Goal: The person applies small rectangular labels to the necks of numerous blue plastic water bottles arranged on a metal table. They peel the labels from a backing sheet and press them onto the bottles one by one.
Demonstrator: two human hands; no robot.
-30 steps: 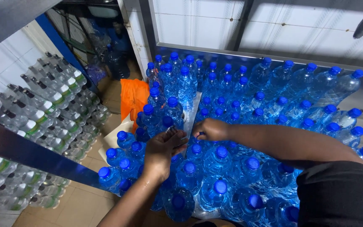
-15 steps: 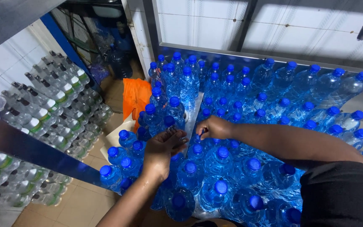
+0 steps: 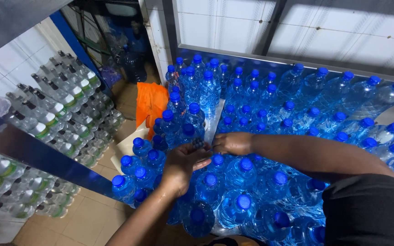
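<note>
Nearest, the left hand [image 3: 182, 166] rests on the packed blue-capped water bottles [image 3: 247, 173], its fingers [image 3: 201, 152] curled around a small dark cap [image 3: 198, 144] held just above the bottle tops. Just beside it, the right hand [image 3: 233, 143] lies on the bottles, fingers clenched at the same spot; whether they grip the cap I cannot tell. The bottles stand cap to cap, well over fifty, too many to count exactly, leaving no gaps. Left, beyond a blue bar [image 3: 37, 155], clear bottles [image 3: 55, 114] lie stacked. One orange cloth [image 3: 150, 102] lies at the pile's edge. Farthest, a tiled wall [image 3: 233, 27] closes the rear.
</note>
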